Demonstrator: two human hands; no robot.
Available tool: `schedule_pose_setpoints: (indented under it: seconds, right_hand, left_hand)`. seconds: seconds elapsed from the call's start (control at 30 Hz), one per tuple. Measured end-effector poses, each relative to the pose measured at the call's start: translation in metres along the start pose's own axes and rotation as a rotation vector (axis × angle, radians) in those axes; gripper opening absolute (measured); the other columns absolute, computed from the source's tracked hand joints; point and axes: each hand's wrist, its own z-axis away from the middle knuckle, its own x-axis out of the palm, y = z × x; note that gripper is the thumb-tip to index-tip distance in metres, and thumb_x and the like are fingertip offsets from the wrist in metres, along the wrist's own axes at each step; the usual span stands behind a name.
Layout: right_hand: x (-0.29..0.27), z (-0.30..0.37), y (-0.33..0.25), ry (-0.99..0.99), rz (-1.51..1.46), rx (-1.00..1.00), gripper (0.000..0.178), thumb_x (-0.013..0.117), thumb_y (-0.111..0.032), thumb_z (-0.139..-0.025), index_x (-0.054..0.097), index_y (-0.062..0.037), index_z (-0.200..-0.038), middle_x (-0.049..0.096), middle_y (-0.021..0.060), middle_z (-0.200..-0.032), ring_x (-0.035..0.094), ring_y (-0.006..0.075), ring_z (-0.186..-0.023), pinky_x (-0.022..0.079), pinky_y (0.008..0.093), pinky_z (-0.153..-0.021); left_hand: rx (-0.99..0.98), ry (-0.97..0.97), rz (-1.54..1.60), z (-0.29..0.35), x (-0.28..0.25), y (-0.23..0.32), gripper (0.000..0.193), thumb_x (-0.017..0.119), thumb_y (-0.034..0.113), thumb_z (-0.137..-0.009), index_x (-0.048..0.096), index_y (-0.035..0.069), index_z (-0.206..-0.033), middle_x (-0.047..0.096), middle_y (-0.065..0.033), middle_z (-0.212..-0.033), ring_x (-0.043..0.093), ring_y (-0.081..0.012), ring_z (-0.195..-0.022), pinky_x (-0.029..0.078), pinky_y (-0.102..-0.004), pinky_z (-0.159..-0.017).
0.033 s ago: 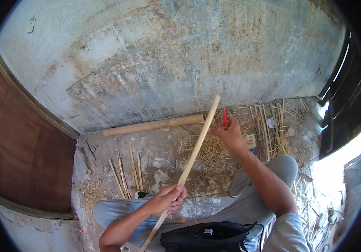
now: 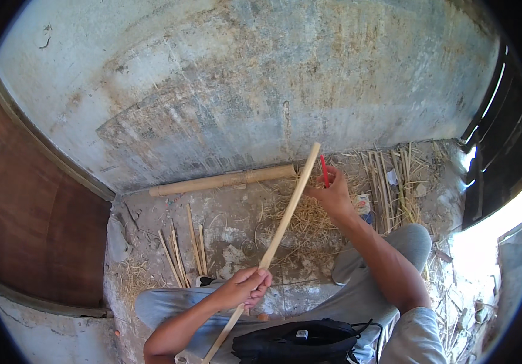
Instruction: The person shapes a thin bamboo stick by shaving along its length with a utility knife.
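Note:
My left hand (image 2: pixel 247 289) is closed around the lower half of a long, pale bamboo strip (image 2: pixel 289 212). The strip slants across my lap, its far end up to the right and its near end down beside the black bag. My right hand (image 2: pixel 332 189) holds a slim red object (image 2: pixel 324 168) upright between its fingers, just right of the strip's far end. Whether the red piece is a pen or a tool handle, I cannot make out. Part of it is hidden by the fingers.
A thick bamboo pole (image 2: pixel 224 181) lies along the wall's foot. Thin strips (image 2: pixel 176 255) stand near my left knee, and more strips (image 2: pixel 382 188) lie at the right. Shavings (image 2: pixel 312 224) cover the floor between. A black bag (image 2: pixel 291 343) rests on my lap; a brown door (image 2: pixel 36 212) is at left.
The far end of the bamboo strip has shifted slightly down and to the right. Both hands keep their hold and have hardly moved.

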Motion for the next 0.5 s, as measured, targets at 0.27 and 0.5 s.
schedule_pose_setpoints:
  seconds: [0.27, 0.5]
  right_hand:
    - [-0.003, 0.005, -0.006, 0.011, -0.009, -0.074, 0.086, 0.087, -0.017, -0.072, 0.036, 0.0036, -0.138, 0.053, 0.0137, -0.114, 0.054, 0.0192, -0.100, 0.049, 0.0318, -0.080]
    - [-0.005, 0.014, -0.018, -0.142, -0.251, -0.010, 0.018, 0.074, -0.013, -0.086, 0.067, 0.0006, -0.095, 0.062, -0.0003, -0.069, 0.052, 0.0059, -0.062, 0.042, 0.0243, -0.060]
  left_hand:
    - [-0.043, 0.191, -0.070, -0.006, -0.005, 0.000, 0.035, 0.031, 0.033, -0.110, 0.050, 0.005, -0.101, 0.039, 0.0020, -0.065, 0.037, -0.0047, -0.045, 0.035, -0.0222, -0.039]
    - [-0.035, 0.238, -0.045, -0.004, -0.004, 0.001, 0.032, 0.036, 0.035, -0.109, 0.049, 0.007, -0.101, 0.039, 0.0028, -0.065, 0.035, -0.0037, -0.045, 0.033, -0.0216, -0.037]
